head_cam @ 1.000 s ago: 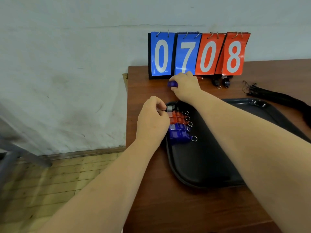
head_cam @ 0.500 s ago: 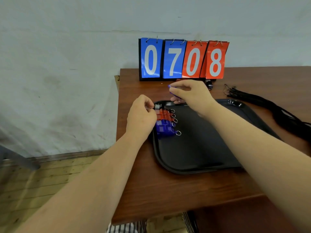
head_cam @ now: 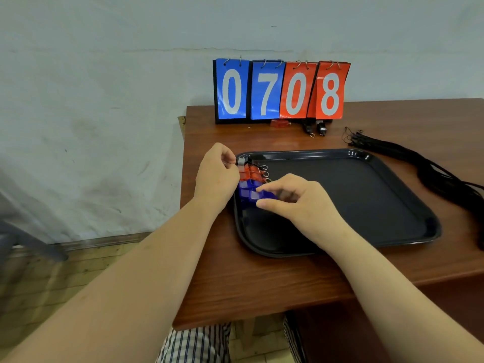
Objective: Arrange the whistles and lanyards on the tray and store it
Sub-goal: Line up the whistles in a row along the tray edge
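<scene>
A black tray (head_cam: 366, 205) lies on the brown table. A row of whistles sits along its left edge: a black one at the far end, red whistles (head_cam: 250, 172), then blue whistles (head_cam: 246, 191). My left hand (head_cam: 217, 176) rests at the tray's left rim, its fingertips pinching the black whistle (head_cam: 241, 161). My right hand (head_cam: 290, 197) is over the tray, fingers closed on a blue whistle (head_cam: 264, 195) at the near end of the row. A red whistle (head_cam: 280, 123) and two black whistles (head_cam: 315, 129) lie by the scoreboard. A bundle of black lanyards (head_cam: 429, 169) lies right of the tray.
A flip scoreboard (head_cam: 281, 91) reading 0708 stands at the table's back edge against the wall. The table's left edge (head_cam: 183, 179) drops to a wooden floor. My striped clothing shows below the table's front edge.
My right hand came back from near the scoreboard with a blue whistle and lowered it to the near end of the row. The left hand stayed at the tray's rim.
</scene>
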The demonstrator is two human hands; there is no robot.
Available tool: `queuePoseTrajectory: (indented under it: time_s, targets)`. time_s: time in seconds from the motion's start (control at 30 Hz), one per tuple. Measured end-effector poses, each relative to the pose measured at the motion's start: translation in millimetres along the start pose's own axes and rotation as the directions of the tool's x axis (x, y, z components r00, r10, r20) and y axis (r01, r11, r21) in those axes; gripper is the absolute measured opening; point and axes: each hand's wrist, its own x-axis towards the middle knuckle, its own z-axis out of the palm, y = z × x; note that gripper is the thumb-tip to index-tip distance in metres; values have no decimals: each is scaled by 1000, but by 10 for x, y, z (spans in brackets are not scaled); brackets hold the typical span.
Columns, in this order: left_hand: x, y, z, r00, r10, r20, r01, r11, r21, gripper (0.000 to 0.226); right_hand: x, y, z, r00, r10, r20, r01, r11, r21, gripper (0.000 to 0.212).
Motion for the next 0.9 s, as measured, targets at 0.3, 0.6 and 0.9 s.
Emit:
queuePoseTrajectory:
  time_s: [0.3,0.6,0.9]
  targets:
    - [19,-35,15,1000,6,0,-6,1000,-18,22,-17,7,49,999,-34,33,36,995,-91,27]
    - [17,-45,25,1000,8,-3,-8,1000,-23,20,12,60,69,996,-91,13,92,990,-108,25]
    - [12,-39,24,1000,3,-8,-3,1000,-31,20,13,61,71,996,-90,8,90,992,-92,22]
